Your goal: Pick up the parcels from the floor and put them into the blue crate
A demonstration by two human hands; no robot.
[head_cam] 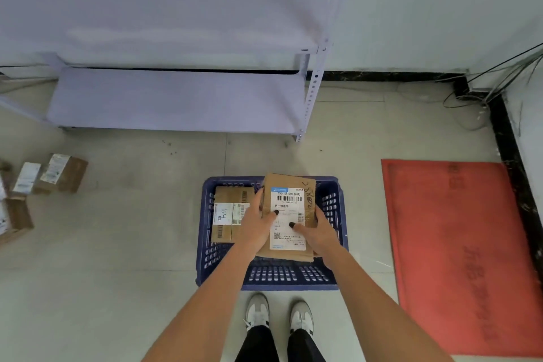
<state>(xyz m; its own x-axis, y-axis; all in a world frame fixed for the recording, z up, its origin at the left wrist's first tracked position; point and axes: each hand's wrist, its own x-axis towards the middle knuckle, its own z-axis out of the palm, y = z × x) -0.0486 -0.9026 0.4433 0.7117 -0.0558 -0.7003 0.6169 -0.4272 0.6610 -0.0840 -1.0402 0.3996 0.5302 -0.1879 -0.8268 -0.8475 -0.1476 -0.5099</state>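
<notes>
A brown cardboard parcel (pixel 289 182) with a white shipping label is held over the blue crate (pixel 273 275) on the floor in front of my feet. My left hand (pixel 255 225) grips its left edge, thumb on the label. My right hand (pixel 316 232) grips its right edge, thumb also on the label. Inside the crate, at the left, lies another labelled cardboard parcel (pixel 227 216). Several more parcels (pixel 61 172) sit on the floor at the far left.
A grey metal shelf unit (pixel 176 100) stands beyond the crate. A red mat (pixel 458 247) lies on the tiles to the right. Loose cables (pixel 482 91) run along the wall corner at the upper right. My shoes (pixel 279 314) are just behind the crate.
</notes>
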